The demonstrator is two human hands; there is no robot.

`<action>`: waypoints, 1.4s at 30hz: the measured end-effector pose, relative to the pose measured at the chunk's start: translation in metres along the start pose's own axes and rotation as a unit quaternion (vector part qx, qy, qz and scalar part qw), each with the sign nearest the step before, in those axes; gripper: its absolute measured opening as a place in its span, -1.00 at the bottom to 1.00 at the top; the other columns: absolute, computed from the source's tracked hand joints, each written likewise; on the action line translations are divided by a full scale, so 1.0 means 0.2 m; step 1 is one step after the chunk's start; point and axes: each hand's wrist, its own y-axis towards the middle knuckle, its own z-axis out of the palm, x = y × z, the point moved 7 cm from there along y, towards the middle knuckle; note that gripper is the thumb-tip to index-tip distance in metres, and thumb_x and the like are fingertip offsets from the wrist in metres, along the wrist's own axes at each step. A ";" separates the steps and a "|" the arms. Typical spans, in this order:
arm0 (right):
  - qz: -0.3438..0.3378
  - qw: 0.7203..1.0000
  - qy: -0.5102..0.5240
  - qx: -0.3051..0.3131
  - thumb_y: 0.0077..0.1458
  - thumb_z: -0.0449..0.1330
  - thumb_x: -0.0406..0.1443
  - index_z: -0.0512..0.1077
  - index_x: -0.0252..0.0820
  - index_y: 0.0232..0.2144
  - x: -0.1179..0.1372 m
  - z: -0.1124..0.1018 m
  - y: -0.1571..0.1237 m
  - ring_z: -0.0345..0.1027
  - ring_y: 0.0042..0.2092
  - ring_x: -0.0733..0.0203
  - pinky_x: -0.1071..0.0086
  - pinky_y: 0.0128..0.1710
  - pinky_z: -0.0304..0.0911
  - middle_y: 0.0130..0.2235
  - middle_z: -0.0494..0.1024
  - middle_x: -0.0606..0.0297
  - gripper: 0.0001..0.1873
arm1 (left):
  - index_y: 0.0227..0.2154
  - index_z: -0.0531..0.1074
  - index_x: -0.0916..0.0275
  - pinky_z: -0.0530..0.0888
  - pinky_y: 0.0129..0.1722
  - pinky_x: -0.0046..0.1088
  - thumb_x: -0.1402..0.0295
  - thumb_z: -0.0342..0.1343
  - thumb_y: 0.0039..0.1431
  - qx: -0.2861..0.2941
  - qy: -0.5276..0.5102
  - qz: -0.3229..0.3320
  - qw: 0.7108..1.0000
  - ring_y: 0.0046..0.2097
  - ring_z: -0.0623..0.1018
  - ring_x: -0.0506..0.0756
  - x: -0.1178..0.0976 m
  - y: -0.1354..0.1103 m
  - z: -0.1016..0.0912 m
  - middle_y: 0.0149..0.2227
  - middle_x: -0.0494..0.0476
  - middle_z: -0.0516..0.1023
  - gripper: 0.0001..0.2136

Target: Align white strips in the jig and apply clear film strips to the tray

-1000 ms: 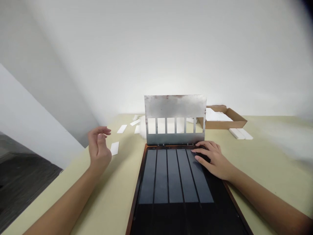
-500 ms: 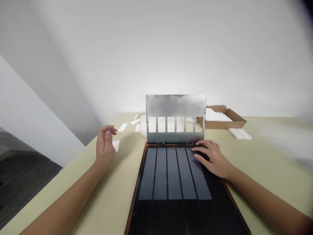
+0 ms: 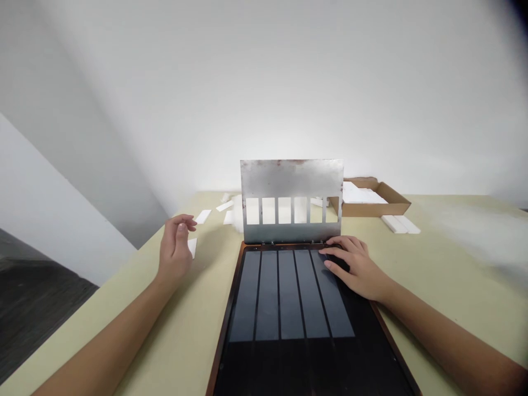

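A black flat board [image 3: 305, 363] in a brown-edged frame lies on the table before me. Several long grey-blue strips [image 3: 268, 297] sit side by side on it, with dark gaps between them. At its far edge a metal plate [image 3: 292, 179] with a row of rectangular cut-outs stands upright on hinges. My right hand [image 3: 357, 267] rests on the board's far right part, fingers spread, fingertips at the top end of the rightmost strip. My left hand [image 3: 175, 247] hovers left of the board, fingers loosely curved, holding nothing visible. Behind it a white card [image 3: 192, 247] is partly hidden.
On the yellow-green table [image 3: 454, 275], an open cardboard box [image 3: 383, 208] with white sheets stands at the back right. White blocks [image 3: 400, 224] lie in front of it. White pieces [image 3: 203, 216] are scattered behind my left hand. A white wall rises behind the table.
The whole view has shifted slightly, so things appear a little farther left. Both hands keep nearly the same pose and place relative to the board.
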 end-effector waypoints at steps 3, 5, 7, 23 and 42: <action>0.001 1.000 0.003 0.000 0.40 0.07 -0.03 0.55 0.13 0.07 0.00 0.00 0.00 0.23 0.28 -0.16 -0.21 0.27 0.13 0.19 0.45 0.14 -0.64 | -0.01 0.44 0.11 0.42 0.03 -0.21 0.02 -0.10 0.50 0.004 0.002 -0.002 1.000 -0.11 0.51 0.17 -0.01 0.00 0.00 -0.12 0.16 0.51 -0.66; 0.004 1.000 0.006 0.002 0.40 0.06 -0.03 0.55 0.12 0.08 0.00 0.00 0.00 0.22 0.28 -0.15 -0.21 0.28 0.11 0.19 0.45 0.14 -0.64 | -0.01 0.44 0.12 0.41 0.03 -0.22 0.03 -0.10 0.50 0.006 0.001 -0.002 1.000 -0.11 0.51 0.16 -0.01 0.00 0.01 -0.12 0.16 0.51 -0.66; 0.006 1.000 0.008 0.005 0.41 0.06 -0.03 0.54 0.11 0.09 -0.01 0.01 0.00 0.20 0.29 -0.14 -0.21 0.29 0.09 0.20 0.44 0.14 -0.63 | -0.01 0.44 0.13 0.41 0.03 -0.22 0.04 -0.11 0.50 0.006 0.002 -0.003 1.000 -0.11 0.50 0.16 -0.01 0.00 0.01 -0.12 0.17 0.51 -0.66; 0.007 1.000 0.001 0.002 0.40 0.06 -0.02 0.53 0.12 0.10 0.00 0.00 0.00 0.21 0.29 -0.16 -0.22 0.29 0.10 0.21 0.45 0.14 -0.63 | -0.07 0.47 0.12 0.41 0.03 -0.19 0.02 -0.12 0.49 0.020 0.019 -0.003 1.000 -0.09 0.51 0.20 -0.02 0.00 0.01 -0.14 0.17 0.51 -0.64; 0.006 1.000 -0.005 -0.002 0.40 0.06 -0.03 0.50 0.12 0.12 0.00 0.01 0.00 0.22 0.28 -0.15 -0.20 0.28 0.10 0.20 0.46 0.15 -0.62 | -0.06 0.46 0.11 0.42 0.04 -0.22 0.07 -0.14 0.51 0.030 0.022 0.003 0.999 -0.08 0.51 0.19 -0.03 0.00 0.01 -0.13 0.16 0.51 -0.67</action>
